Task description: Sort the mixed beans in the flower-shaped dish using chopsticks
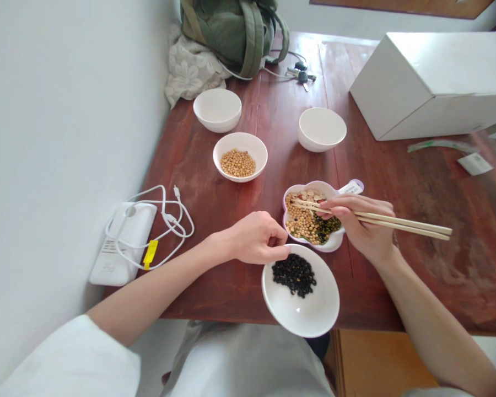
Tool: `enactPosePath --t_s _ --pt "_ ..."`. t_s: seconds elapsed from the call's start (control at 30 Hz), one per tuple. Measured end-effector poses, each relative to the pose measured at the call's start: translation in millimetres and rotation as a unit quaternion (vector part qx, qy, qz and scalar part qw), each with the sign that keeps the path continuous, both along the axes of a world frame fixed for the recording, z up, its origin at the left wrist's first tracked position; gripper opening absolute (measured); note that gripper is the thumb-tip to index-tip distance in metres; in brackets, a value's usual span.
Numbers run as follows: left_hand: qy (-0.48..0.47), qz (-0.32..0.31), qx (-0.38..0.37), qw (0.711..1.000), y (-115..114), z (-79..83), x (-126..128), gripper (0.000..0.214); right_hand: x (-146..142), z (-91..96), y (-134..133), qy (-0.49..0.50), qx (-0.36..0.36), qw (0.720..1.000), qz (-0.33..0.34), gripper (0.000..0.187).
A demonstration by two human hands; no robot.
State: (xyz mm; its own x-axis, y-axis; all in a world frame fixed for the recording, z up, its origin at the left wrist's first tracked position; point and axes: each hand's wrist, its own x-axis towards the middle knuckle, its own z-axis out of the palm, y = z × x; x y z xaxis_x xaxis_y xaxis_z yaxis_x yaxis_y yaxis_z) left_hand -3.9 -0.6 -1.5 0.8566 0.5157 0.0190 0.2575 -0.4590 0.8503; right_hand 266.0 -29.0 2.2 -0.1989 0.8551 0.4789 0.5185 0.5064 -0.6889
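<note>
My right hand (366, 223) is closed on a pair of wooden chopsticks (405, 222), whose tips reach into a flower-shaped dish (334, 242) of mixed beans and nuts. My left hand (258, 238), fingers curled, grips the rim of a white bowl (310, 314) holding black beans, at the table's near edge. Farther back stands a white bowl of yellow soybeans (240, 156). Two empty white bowls lie beyond it, one at back left (217, 109) and one at back right (322, 128).
A white device with a coiled cable (126, 240) lies at the table's left edge by the wall. A green bag (235, 30), floral cloth, keys (301, 73) and a large white box (432, 82) occupy the back. A wrapper (442, 145) lies at right.
</note>
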Motion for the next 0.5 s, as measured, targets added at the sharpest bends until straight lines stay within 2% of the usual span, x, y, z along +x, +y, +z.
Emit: enactPosePath --t_s 0.3,0.5 --pt "-0.003 0.000 -0.004 1.000 0.2 -0.2 0.0 0.033 -2.0 1.3 -0.1 0.002 0.009 1.000 -0.002 0.015" --pt "-0.004 0.002 -0.006 1.000 -0.2 -0.5 0.0 0.032 -4.7 2.0 -1.0 0.034 -0.016 0.999 -0.004 0.017"
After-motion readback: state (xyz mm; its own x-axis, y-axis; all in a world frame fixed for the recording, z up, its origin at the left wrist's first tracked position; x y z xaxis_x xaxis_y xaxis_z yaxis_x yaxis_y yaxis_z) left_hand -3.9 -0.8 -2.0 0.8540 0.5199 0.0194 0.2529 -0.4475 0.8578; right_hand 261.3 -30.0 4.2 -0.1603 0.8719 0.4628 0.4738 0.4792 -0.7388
